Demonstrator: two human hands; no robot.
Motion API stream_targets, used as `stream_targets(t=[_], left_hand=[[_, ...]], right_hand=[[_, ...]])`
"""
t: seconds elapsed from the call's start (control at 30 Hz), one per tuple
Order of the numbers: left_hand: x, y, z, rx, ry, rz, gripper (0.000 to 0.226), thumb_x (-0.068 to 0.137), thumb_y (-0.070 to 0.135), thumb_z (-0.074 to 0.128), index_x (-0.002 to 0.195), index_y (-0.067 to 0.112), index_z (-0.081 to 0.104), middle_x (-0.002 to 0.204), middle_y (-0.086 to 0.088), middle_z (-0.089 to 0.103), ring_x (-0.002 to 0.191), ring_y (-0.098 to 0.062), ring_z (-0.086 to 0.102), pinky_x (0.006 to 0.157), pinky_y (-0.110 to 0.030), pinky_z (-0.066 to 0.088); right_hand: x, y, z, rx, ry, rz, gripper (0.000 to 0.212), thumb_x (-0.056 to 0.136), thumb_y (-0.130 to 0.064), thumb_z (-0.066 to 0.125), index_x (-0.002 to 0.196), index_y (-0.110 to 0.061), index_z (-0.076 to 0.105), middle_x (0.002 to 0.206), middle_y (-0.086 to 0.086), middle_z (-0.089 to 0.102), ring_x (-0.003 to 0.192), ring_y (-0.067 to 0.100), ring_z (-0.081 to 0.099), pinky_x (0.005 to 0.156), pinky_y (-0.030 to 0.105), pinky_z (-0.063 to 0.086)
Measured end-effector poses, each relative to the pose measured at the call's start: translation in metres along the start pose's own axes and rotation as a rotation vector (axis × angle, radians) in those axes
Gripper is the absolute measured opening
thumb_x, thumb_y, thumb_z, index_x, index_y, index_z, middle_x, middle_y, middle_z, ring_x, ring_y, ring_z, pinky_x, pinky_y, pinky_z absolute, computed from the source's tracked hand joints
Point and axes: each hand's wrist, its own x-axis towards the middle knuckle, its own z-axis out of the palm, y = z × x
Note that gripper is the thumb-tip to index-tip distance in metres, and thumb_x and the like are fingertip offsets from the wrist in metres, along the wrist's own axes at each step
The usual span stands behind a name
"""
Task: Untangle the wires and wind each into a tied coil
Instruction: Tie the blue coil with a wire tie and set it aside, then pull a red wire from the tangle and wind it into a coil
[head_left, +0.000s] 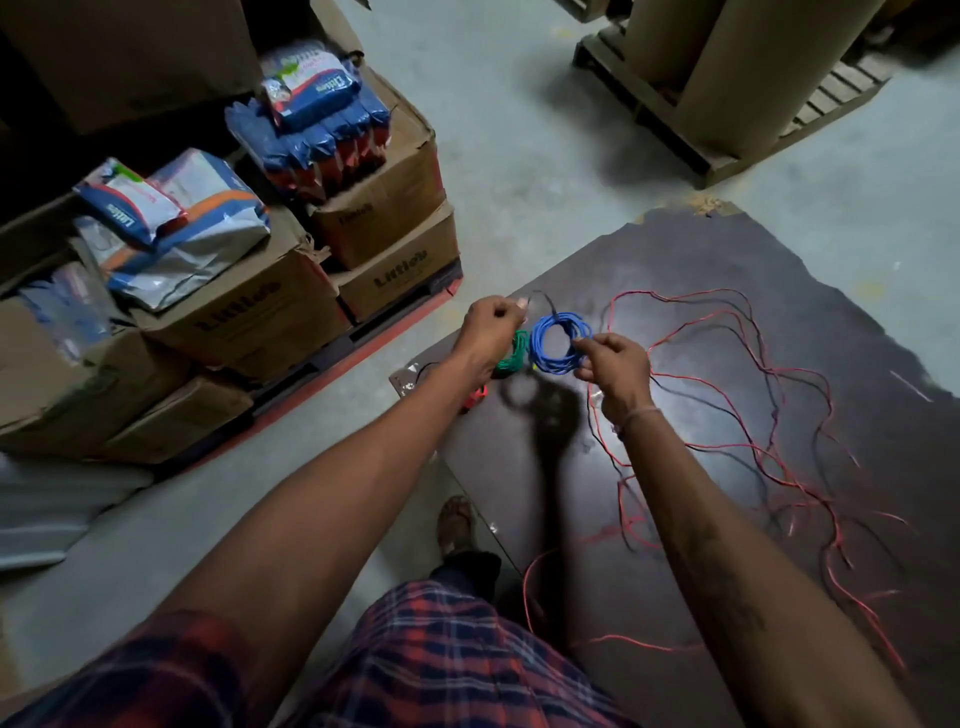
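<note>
Nearest, loose red and black wires (748, 447) sprawl tangled over the dark board (883, 415) on the floor, by the person's checked shirt and sandalled foot. Further out, both arms reach over the board. The right hand (615, 371) pinches the rim of a blue coil (558, 343) between curled fingers, holding it up above the board. The left hand (488, 327) has its fingers closed on a thin dark strand (543, 300) that runs to the top of the coil; whether it is the coil's own tail or a separate tie I cannot tell. A green coil (511, 356) lies just beside, partly behind the left wrist, and something red (475, 397) shows under it.

Judging by this, the blue wire is wound and being tied off. The next move would call for drawing the strand tight around the loops while the right hand keeps them bunched. Beyond stand cardboard boxes (291, 312) on a pallet.
</note>
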Motion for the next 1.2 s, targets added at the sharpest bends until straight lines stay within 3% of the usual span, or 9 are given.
stream_targets(t=[0.13, 0.23, 0.33, 0.43, 0.53, 0.6, 0.73, 1.0, 1.2], left_hand=[[0.030, -0.007, -0.020, 0.092, -0.015, -0.003, 0.018, 0.091, 0.035, 0.062, 0.088, 0.019, 0.069, 0.090, -0.005, 0.074, 0.085, -0.020, 0.068, 0.086, -0.045, 0.057], [0.030, -0.006, -0.027, 0.072, -0.082, -0.004, 0.016, 0.102, 0.014, 0.056, 0.110, 0.004, 0.067, 0.098, -0.008, 0.072, 0.077, -0.011, 0.064, 0.067, -0.024, 0.055], [0.033, -0.013, -0.026, 0.071, -0.135, -0.021, 0.013, 0.102, 0.008, 0.055, 0.111, 0.004, 0.065, 0.097, -0.010, 0.071, 0.075, -0.012, 0.064, 0.061, -0.019, 0.053], [0.029, -0.014, -0.015, 0.050, -0.202, -0.043, 0.010, 0.101, 0.003, 0.056, 0.105, 0.004, 0.065, 0.090, -0.010, 0.070, 0.070, -0.014, 0.064, 0.063, -0.025, 0.054], [0.020, -0.013, 0.000, 0.078, -0.267, -0.032, 0.010, 0.101, 0.002, 0.056, 0.108, 0.002, 0.063, 0.092, -0.012, 0.070, 0.066, -0.012, 0.063, 0.061, -0.023, 0.053], [0.008, -0.011, 0.010, 0.083, -0.298, -0.028, 0.010, 0.102, 0.000, 0.054, 0.108, 0.001, 0.061, 0.092, -0.013, 0.068, 0.066, -0.011, 0.062, 0.057, -0.019, 0.051], [-0.023, -0.014, 0.032, 0.111, -0.366, -0.044, 0.009, 0.102, -0.003, 0.051, 0.102, 0.002, 0.059, 0.085, -0.011, 0.065, 0.058, -0.009, 0.058, 0.052, -0.015, 0.048], [-0.098, -0.062, 0.064, 0.660, -0.559, 0.078, 0.010, 0.090, 0.010, 0.071, 0.080, 0.011, 0.070, 0.076, -0.011, 0.070, 0.065, -0.015, 0.058, 0.061, -0.024, 0.042], [-0.151, -0.103, 0.090, 0.705, -0.460, 0.062, 0.013, 0.086, 0.023, 0.078, 0.087, 0.016, 0.068, 0.079, -0.005, 0.071, 0.073, -0.023, 0.067, 0.068, -0.032, 0.051]], right_hand=[[0.042, -0.003, 0.022, -0.118, 0.240, 0.059, 0.008, 0.085, -0.017, 0.078, 0.081, -0.011, 0.073, 0.076, 0.011, 0.070, 0.063, 0.018, 0.062, 0.060, 0.022, 0.052], [0.061, -0.002, 0.035, -0.164, 0.253, 0.104, 0.017, 0.089, -0.027, 0.075, 0.093, -0.011, 0.076, 0.085, 0.010, 0.073, 0.060, 0.012, 0.061, 0.052, 0.008, 0.046], [0.074, 0.000, 0.035, -0.288, 0.128, 0.114, 0.032, 0.100, -0.026, 0.059, 0.126, -0.011, 0.069, 0.121, 0.014, 0.072, 0.099, 0.027, 0.070, 0.076, 0.021, 0.050], [0.075, 0.004, 0.027, -0.500, 0.023, 0.075, 0.029, 0.102, -0.024, 0.055, 0.125, -0.013, 0.069, 0.124, 0.014, 0.070, 0.120, 0.031, 0.063, 0.083, 0.026, 0.042], [0.064, 0.010, 0.011, -0.214, 0.016, 0.101, 0.009, 0.097, -0.006, 0.061, 0.099, -0.008, 0.069, 0.095, 0.009, 0.068, 0.114, 0.035, 0.067, 0.088, 0.028, 0.052], [0.047, 0.014, -0.004, 0.104, 0.020, 0.201, 0.022, 0.093, 0.006, 0.062, 0.113, -0.001, 0.067, 0.090, 0.007, 0.066, 0.101, 0.034, 0.070, 0.092, 0.037, 0.058], [0.007, 0.021, -0.044, 0.258, -0.003, 0.141, 0.028, 0.091, 0.017, 0.059, 0.118, 0.010, 0.061, 0.093, 0.020, 0.067, 0.088, 0.028, 0.067, 0.091, 0.033, 0.059], [-0.075, 0.060, -0.159, 0.095, -0.036, 0.051, 0.019, 0.092, 0.013, 0.061, 0.110, 0.010, 0.065, 0.092, 0.022, 0.071, 0.080, 0.027, 0.072, 0.079, 0.026, 0.062], [-0.116, 0.094, -0.228, 0.059, -0.018, 0.020, 0.017, 0.093, 0.015, 0.058, 0.108, 0.010, 0.065, 0.087, 0.021, 0.071, 0.070, 0.020, 0.072, 0.073, 0.023, 0.062]])
